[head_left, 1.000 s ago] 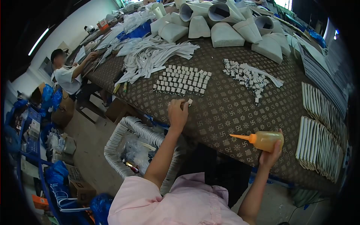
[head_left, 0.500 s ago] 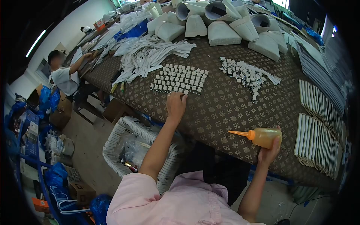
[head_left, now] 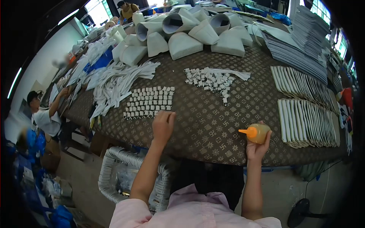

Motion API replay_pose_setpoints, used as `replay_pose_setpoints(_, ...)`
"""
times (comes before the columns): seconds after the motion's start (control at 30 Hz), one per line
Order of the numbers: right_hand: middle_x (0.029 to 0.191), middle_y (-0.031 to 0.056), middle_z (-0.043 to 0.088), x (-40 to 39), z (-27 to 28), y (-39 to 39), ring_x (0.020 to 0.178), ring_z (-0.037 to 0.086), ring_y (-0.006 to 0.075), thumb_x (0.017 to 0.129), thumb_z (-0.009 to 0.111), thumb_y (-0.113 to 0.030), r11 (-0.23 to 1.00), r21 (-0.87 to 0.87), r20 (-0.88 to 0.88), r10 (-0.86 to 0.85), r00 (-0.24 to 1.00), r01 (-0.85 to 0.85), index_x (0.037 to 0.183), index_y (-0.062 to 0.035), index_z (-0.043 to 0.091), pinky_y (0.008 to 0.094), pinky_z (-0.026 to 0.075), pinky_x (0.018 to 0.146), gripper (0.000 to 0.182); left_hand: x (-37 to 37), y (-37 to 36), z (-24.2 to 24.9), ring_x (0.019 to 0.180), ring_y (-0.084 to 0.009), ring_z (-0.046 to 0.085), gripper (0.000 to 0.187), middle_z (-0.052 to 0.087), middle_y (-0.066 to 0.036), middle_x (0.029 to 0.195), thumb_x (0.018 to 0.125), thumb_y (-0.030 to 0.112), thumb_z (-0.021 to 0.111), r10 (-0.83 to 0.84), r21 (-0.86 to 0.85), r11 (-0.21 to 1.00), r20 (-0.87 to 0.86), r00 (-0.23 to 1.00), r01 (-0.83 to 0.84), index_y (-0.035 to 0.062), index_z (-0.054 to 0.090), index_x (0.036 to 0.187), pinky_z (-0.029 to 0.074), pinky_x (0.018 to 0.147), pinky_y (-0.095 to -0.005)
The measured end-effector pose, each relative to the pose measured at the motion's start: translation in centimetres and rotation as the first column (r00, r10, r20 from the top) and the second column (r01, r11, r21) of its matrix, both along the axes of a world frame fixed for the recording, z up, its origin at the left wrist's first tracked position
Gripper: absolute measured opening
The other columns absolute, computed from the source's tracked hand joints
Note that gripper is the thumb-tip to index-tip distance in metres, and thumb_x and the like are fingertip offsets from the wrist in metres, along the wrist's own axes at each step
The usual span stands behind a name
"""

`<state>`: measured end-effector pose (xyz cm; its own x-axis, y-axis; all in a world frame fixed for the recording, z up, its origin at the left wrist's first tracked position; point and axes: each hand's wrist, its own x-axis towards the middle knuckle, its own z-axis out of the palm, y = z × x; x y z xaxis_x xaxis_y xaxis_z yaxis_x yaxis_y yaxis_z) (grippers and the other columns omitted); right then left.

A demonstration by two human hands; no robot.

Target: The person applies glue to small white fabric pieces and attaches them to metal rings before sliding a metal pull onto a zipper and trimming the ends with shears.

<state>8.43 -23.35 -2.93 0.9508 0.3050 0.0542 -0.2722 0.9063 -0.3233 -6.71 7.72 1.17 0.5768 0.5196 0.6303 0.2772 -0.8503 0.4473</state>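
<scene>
Along the patterned desk's (head_left: 205,125) near edge, my right hand (head_left: 257,150) grips an orange-nozzled bottle (head_left: 260,133), my left hand (head_left: 162,127), its grip I can't tell, is at rows of white pieces (head_left: 149,102), and a person (head_left: 45,121) sits by the left edge.

Whether the left grip (head_left: 162,128) holds anything cannot be made out.

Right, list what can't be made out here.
Head view: whatever the left hand may hold, hidden by the hand itself.
Head view: part of the bottle, behind the right hand.
Head view: some basket contents, behind the left forearm.
Head view: details of the piled pieces, too small.
</scene>
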Motion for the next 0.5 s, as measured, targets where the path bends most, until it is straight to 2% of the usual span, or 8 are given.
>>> replay_pose_setpoints(0.07,0.116,0.0128,0.051,0.1,0.6,0.6,0.107,0.054,0.0258,0.093,0.047,-0.034,0.997,0.054,0.008,0.055,0.998,-0.056,0.126,-0.0010,0.040,0.0423,0.048,0.089,0.047,3.3,-1.5,1.3,0.082,-0.0326,0.055,0.017,0.056,-0.014,0.083,0.081,0.019,0.064,-0.234,-0.142,0.963,-0.037,0.971,0.227,0.0038,0.060,0.088,0.044,0.070,-0.0401)
replay_pose_setpoints(0.2,0.114,0.0141,0.053,-0.3,1.1,0.6,0.102,0.057,0.0282,0.092,0.047,-0.037,0.999,0.036,-0.056,-0.027,0.998,0.029,0.125,-0.0010,0.040,0.0444,0.053,0.082,0.049,14.2,-1.1,-0.2,0.098,-0.0346,0.053,0.038,0.055,-0.016,0.103,0.080,0.031,0.065,-0.421,-0.053,0.907,-0.049,0.906,0.418,0.0069,0.057,0.108,0.045,0.079,-0.0400)
replay_pose_setpoints(0.27,0.115,0.0134,0.053,-0.1,1.0,0.5,0.102,0.057,0.0282,0.092,0.046,-0.038,0.995,0.096,-0.079,0.011,0.997,-0.003,0.126,-0.0017,0.040,0.0446,0.053,0.082,0.050,19.7,-0.9,-1.8,0.115,-0.0388,0.043,0.060,0.045,-0.017,0.125,0.078,0.045,0.064,-0.463,0.059,0.873,-0.216,0.860,0.484,0.0118,0.048,0.125,0.040,0.092,-0.0432)
replay_pose_setpoints(0.3,0.110,0.0127,0.056,-0.2,1.2,0.5,0.102,0.057,0.0251,0.093,0.046,-0.036,0.998,0.070,-0.049,0.004,0.999,-0.001,0.124,-0.0003,0.043,0.0418,0.050,0.086,0.047,20.9,-2.3,-1.2,0.124,-0.0410,0.034,0.066,0.039,-0.017,0.133,0.077,0.051,0.062,-0.471,-0.048,0.877,-0.289,0.834,0.479,0.0146,0.046,0.129,0.029,0.101,-0.0499)
replay_pose_setpoints(0.33,0.110,0.0127,0.056,-0.2,1.3,0.4,0.102,0.057,0.0251,0.093,0.046,-0.036,0.998,0.069,-0.050,-0.005,0.999,0.009,0.124,-0.0003,0.043,0.0418,0.050,0.086,0.047,21.5,-3.7,-1.3,0.124,-0.0410,0.034,0.066,0.039,-0.017,0.133,0.077,0.051,0.062,-0.479,-0.049,0.872,-0.290,0.829,0.487,0.0146,0.046,0.129,0.029,0.101,-0.0499)
replay_pose_setpoints(0.4,0.112,0.0123,0.056,-0.3,1.4,0.2,0.103,0.057,0.0246,0.093,0.046,-0.036,0.998,0.044,-0.030,0.041,0.999,-0.039,0.124,-0.0001,0.042,0.0412,0.049,0.087,0.048,21.8,-5.9,-2.8,0.126,-0.0390,0.031,0.064,0.040,-0.016,0.133,0.078,0.050,0.060,-0.254,0.179,0.908,-0.483,0.838,0.378,0.0161,0.045,0.130,0.023,0.103,-0.0526)
replay_pose_setpoints(0.47,0.113,0.0121,0.055,-0.1,1.3,0.2,0.104,0.056,0.0245,0.093,0.046,-0.036,0.998,0.055,-0.066,0.032,0.997,-0.029,0.125,-0.0001,0.042,0.0414,0.049,0.088,0.048,20.8,-7.2,-2.8,0.126,-0.0360,0.032,0.055,0.042,-0.014,0.130,0.081,0.044,0.059,-0.294,0.062,0.927,-0.496,0.817,0.371,0.0155,0.048,0.127,0.021,0.102,-0.0537)
replay_pose_setpoints(0.5,0.114,0.0119,0.055,-0.1,1.1,0.3,0.105,0.056,0.0243,0.093,0.046,-0.036,0.997,0.078,-0.088,0.029,0.996,-0.022,0.125,-0.0002,0.042,0.0416,0.048,0.089,0.049,19.7,-7.2,-3.4,0.125,-0.0349,0.033,0.050,0.043,-0.013,0.129,0.082,0.041,0.059,-0.423,0.045,0.868,-0.454,0.784,0.495,0.0148,0.049,0.124,0.023,0.101,-0.0530)
